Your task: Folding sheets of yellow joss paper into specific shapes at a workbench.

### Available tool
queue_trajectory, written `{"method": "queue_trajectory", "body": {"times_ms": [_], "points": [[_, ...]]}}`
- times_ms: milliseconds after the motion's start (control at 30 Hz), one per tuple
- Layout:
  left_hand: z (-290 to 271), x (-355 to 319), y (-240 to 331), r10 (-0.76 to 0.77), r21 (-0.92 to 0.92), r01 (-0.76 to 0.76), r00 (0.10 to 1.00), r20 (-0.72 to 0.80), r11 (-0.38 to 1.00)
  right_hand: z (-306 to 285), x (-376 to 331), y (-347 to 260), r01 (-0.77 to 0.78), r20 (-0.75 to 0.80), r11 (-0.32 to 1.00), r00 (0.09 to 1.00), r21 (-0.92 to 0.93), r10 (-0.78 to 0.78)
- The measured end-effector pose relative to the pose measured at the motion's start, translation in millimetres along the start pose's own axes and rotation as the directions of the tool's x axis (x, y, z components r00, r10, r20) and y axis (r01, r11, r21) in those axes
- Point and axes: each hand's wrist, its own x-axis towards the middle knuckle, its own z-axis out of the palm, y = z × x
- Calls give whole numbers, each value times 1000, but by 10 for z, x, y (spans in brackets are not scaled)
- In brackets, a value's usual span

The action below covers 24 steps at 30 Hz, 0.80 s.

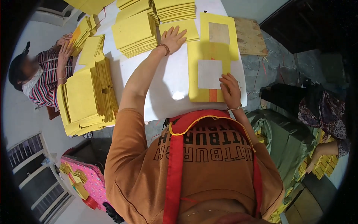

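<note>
My left hand [172,40] lies with fingers spread on a small yellow paper stack [191,29] near the middle of the table. Along the right edge of a large flat yellow paper folder [194,56] rests my right hand [231,89], its fingers laid over the edge. That folder carries a pale rectangular panel [209,74] and an orange strip [213,94]. Partly beneath it, farther off, is a second yellow folder [231,31] with a similar panel. Left of my left hand stands a tall pile of folded yellow folders [134,31].
A larger yellow pile [79,95] leans at the white table's [128,72] left edge. Across there, a person in a striped top [52,67] handles yellow pieces. A wooden board [251,37] adjoins the right side. Another person's arm [322,151] reaches toward yellow bundles beside green sheeting [285,138].
</note>
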Motion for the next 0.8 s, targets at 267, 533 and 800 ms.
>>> {"method": "queue_trajectory", "body": {"times_ms": [267,533,800], "points": [[-509,-555,707,118,-324,-260,909,-399,909,8,-56,95,50,4,998,999,-44,-50],[-197,-1471,1290,460,-131,-484,871,-174,866,-15,0,142,77,18,997,997,-24,-77],[-305,-1547,1388,538,-17,-544,833,-129,839,-74,30,217,13,89,997,996,80,-21]]}}
